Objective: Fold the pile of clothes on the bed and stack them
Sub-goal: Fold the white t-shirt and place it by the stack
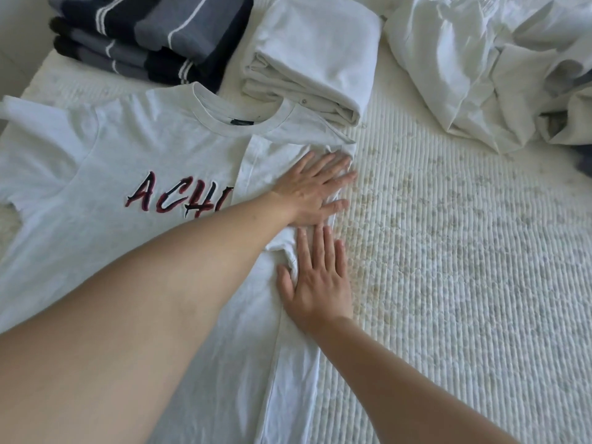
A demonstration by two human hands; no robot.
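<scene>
Your left hand [309, 187] is lying flat with the fingers spread, pressing down on the folded-over right side of the light grey t-shirt [105, 174], up near the shoulder. Your right hand [315, 277] is flat too, fingers straight and together, pressing the same fold just below it. Neither one is gripping anything, both are just palms down on the fabric. Your left forearm crosses the shirt and covers a good chunk of the lower front.

The shirt is spread face up on the bed [448, 251], collar pointing away from you. The red and dark lettering reads "ACH" and then the folded flap hides the rest. The bottom hem runs out of frame, and the left sleeve is cut off at the edge.

Behind the collar there's a stack of folded white clothes [314, 59], touching the shirt's neckline. Left of that, a stack of folded navy and grey striped clothes [150, 36], top cut off. Far right is the unfolded pile [496, 65], mostly white; something dark peeks out at the edge, can't tell what.
</scene>
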